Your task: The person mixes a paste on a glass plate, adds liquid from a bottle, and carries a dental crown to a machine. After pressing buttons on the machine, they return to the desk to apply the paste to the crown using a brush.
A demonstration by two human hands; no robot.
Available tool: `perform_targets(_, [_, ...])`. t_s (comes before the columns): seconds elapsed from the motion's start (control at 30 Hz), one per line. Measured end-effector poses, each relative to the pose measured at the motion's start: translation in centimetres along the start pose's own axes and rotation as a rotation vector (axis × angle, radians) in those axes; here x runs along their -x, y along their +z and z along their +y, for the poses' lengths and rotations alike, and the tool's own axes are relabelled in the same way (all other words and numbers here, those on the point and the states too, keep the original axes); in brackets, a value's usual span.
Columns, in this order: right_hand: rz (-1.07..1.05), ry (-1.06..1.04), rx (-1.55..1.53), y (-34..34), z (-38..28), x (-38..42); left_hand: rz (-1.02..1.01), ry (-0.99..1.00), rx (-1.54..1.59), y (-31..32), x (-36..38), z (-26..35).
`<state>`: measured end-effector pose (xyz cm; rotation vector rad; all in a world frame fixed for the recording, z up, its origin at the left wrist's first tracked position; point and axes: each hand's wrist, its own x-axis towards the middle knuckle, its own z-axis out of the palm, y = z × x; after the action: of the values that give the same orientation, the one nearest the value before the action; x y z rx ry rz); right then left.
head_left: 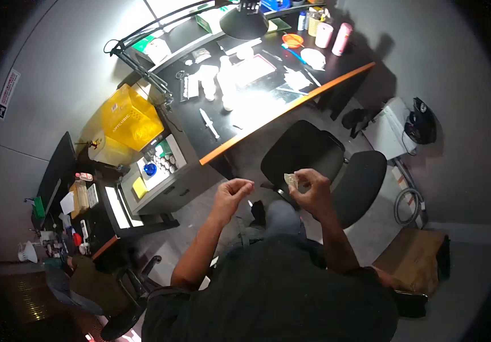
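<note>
In the head view my right hand (314, 194) pinches a small pale beige piece (291, 180) between thumb and fingers, in front of the black office chair. The piece has an uneven edge, and its kind cannot be made out. My left hand (231, 199) is held up at about the same height, apart from the right. Its thumb and fingertips are pressed together, and anything between them is too small to see. Both hands are in the air, on the near side of the desk (191, 128).
A black office chair (302, 151) stands between me and the desk's orange edge. On the desk, a syringe (209, 123) lies near the left end under a bright lamp (243, 23). A yellow cover (131, 118) is at left; a cardboard box (408, 256) sits right.
</note>
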<state>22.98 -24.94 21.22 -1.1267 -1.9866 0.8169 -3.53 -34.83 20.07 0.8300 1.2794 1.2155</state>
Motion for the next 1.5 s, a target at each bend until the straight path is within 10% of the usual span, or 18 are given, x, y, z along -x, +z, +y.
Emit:
perform_targets(0.7, [-0.493,-0.174,0.093,20.3,14.2,-40.3,0.851,0.049,0.659,-11.7,-6.7,-6.5])
perform_targets(1.17, [-0.689,-0.371,0.085,20.0,17.2,-43.4,0.507,0.185,0.246,-5.7,-27.8,-2.9])
perform_targets(1.5, [-0.336,-0.508,0.283,11.0,20.7,-48.6,0.875,0.622,-0.453,-1.2,-30.9,-9.2])
